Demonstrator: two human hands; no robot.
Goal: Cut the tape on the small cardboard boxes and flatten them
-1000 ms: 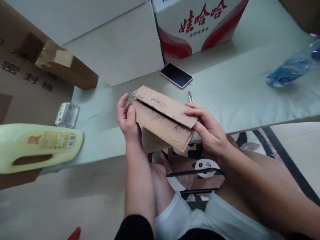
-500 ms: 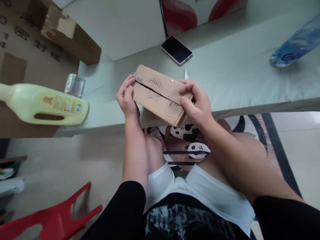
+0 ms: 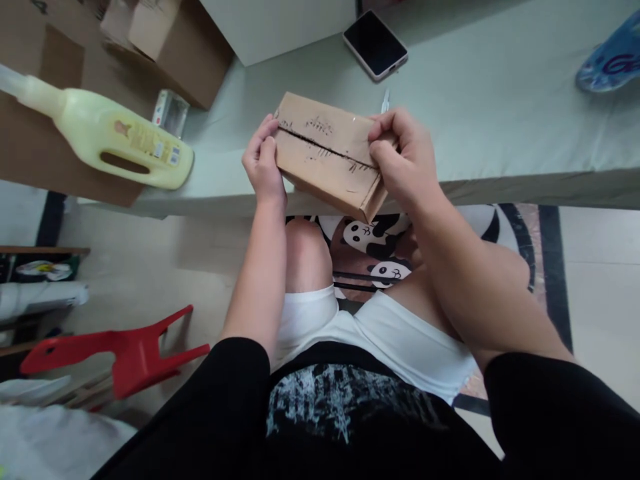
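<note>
A small brown cardboard box (image 3: pixel 325 157) is held tilted over the table's front edge, a dark seam running along its upper face with torn-looking marks on both sides. My left hand (image 3: pixel 265 163) grips its left end, thumb on top. At the right end, my right hand (image 3: pixel 407 150) is closed, thumb and index finger pinched at the box's edge; the other fingers are partly hidden. Just beyond the right hand lies a thin pale tool (image 3: pixel 385 100), its lower part covered, so its kind is unclear.
On the pale green tablecloth (image 3: pixel 480 113) lie a phone (image 3: pixel 376 45) and a blue-labelled bottle (image 3: pixel 610 60). To the left are a yellow handled bottle (image 3: pixel 125 137), a small clear case (image 3: pixel 171 113) and larger cartons (image 3: pixel 175 50). A red plastic chair (image 3: pixel 135 353) stands on the floor.
The view has shifted, so the table things appear higher. My right fingers have curled into a tighter pinch at the box's right end; the left hand keeps its hold.
</note>
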